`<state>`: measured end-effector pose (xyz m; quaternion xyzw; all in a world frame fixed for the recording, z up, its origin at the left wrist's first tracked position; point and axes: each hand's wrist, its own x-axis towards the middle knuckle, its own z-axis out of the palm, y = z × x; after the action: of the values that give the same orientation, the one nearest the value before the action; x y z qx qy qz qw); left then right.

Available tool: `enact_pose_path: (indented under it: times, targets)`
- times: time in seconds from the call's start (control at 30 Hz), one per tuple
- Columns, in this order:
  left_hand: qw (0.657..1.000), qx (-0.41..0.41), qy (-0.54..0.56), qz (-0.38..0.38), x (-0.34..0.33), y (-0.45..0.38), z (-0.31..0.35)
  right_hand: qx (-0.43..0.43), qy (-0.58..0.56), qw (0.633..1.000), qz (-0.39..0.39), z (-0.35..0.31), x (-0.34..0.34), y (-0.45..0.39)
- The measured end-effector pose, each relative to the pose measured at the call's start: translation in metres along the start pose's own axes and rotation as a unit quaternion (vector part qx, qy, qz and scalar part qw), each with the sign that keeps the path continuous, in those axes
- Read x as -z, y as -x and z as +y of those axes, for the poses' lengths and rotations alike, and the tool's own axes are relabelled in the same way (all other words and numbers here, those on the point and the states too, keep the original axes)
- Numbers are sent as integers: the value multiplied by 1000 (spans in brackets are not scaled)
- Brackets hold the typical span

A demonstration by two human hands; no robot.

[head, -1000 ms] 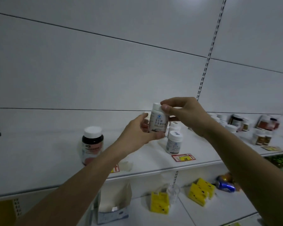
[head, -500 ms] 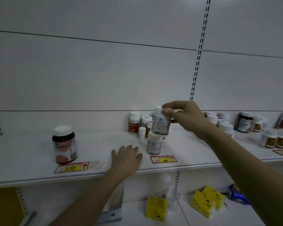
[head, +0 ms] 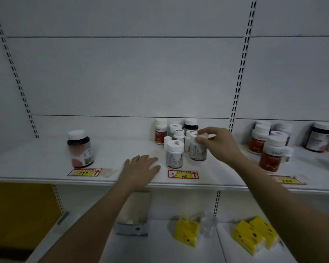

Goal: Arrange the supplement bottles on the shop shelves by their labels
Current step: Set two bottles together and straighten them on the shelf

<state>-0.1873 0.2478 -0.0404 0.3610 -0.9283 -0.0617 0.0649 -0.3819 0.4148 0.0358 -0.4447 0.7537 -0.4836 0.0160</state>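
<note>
Right now the right hand point(head: 217, 144) pinches the cap of an upright white supplement bottle point(head: 198, 149), which hangs directly under its fingertips, at or just above the shelf point(head: 46, 160). A matching bottle point(head: 175, 156) stands just left, crowded bottles behind. The left hand point(head: 141, 170) lies flat and empty, farther left.

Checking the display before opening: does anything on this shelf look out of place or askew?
Mostly tidy, but the cluster of bottles behind the white bottle in the right hand mixes red-labelled, dark and white ones. The dark jar stands alone. Nothing spilled.
</note>
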Motion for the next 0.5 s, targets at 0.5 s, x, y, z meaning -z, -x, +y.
enact_pose_path:
  times: [0.5]
  targets:
    - [1000,1,15,24,-6,-7,-5,7,-17,999,-44,30,-29,10]
